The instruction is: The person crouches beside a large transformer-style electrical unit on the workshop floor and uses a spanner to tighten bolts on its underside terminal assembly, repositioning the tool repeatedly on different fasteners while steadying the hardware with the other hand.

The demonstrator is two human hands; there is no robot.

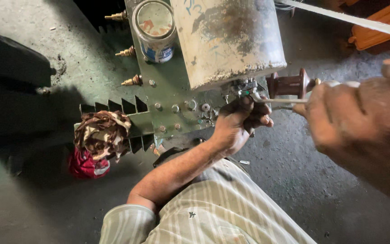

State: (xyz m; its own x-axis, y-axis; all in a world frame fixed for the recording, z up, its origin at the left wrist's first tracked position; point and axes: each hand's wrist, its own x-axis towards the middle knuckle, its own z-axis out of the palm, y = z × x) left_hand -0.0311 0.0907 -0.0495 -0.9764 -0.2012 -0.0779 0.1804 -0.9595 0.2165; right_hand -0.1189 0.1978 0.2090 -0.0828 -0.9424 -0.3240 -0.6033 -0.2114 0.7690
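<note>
My left hand [236, 123] reaches up to a small metal fitting [245, 86] under the rim of a dirty cream cylinder [226, 38], with its fingers curled around the fitting's lower part. My right hand [359, 113] is close to the camera and blurred. It grips a thin metal tool [280, 100] whose tip points left and touches the fitting. Both sit on a green bolted metal cover [170, 90] of a finned tank. A brown ribbed insulator [290, 84] stands just behind the tool.
A tin can [155, 29] stands on the cover beside the cylinder. Three brass terminals [131, 81] line the cover's left edge. A patterned rag [102, 135] lies over a red cloth [84, 165] on the concrete floor. An orange object [382, 25] is at the top right.
</note>
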